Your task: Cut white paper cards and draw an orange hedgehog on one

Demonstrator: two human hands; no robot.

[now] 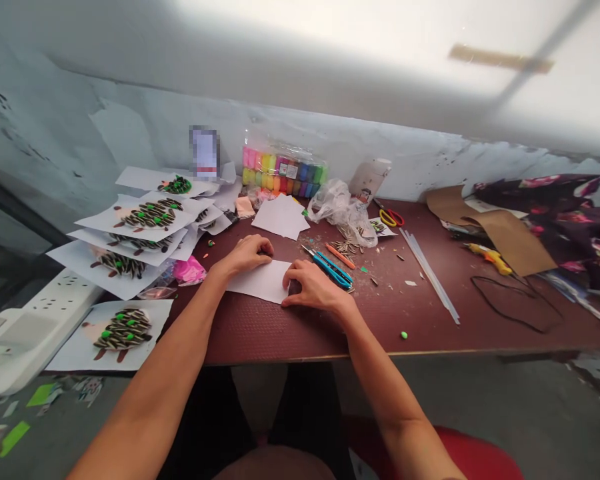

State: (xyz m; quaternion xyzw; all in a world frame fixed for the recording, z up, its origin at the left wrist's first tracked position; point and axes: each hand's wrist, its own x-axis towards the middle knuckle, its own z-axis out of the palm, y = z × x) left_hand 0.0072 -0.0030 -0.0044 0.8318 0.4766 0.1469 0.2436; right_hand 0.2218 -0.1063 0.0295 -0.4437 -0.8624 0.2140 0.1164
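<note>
Plain white paper lay on the dark red surface. My left hand, fingers bent, touched its far edge, my right hand its right end; whether either pinched it, I could not tell.

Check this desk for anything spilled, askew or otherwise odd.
A loose pile of striped seeds lies by the clear plastic bag, with stray ones scattered over the table, so it looks spilled. A small green lump sits alone near the front edge. Bright green scraps lie on the floor, as if dropped.
</note>
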